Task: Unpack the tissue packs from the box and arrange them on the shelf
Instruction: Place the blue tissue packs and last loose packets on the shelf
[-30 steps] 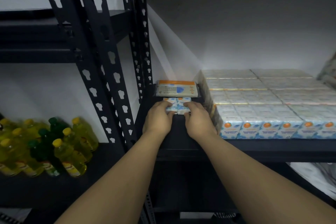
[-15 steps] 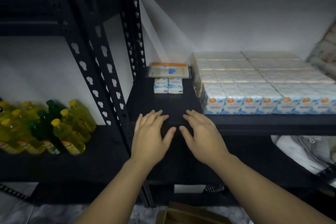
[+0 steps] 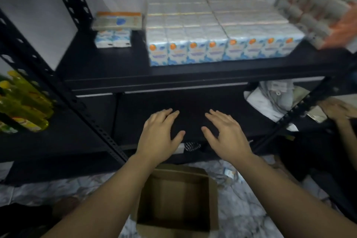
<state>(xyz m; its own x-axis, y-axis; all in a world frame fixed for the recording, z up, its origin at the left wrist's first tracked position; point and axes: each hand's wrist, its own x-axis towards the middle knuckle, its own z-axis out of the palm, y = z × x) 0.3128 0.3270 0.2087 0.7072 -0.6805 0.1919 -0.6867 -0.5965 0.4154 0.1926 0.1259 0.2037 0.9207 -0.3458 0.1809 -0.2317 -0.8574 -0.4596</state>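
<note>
Tissue packs (image 3: 222, 31) fill the shelf (image 3: 173, 77) at upper centre, the box (image 3: 173, 199) looks emptied (interior shadowed), left hand (image 3: 157, 137) and right hand (image 3: 227, 137) released, holding nothing.

Two small tissue packs (image 3: 113, 39) stand side by side at back left of the black shelf (image 3: 108, 67), a flat orange-edged pack (image 3: 117, 21) on top. Big block of tissue packs (image 3: 218, 31) fills the shelf to their right, orange dots facing front. Open cardboard box (image 3: 174, 201) on the floor below me, inside looks empty.
</note>
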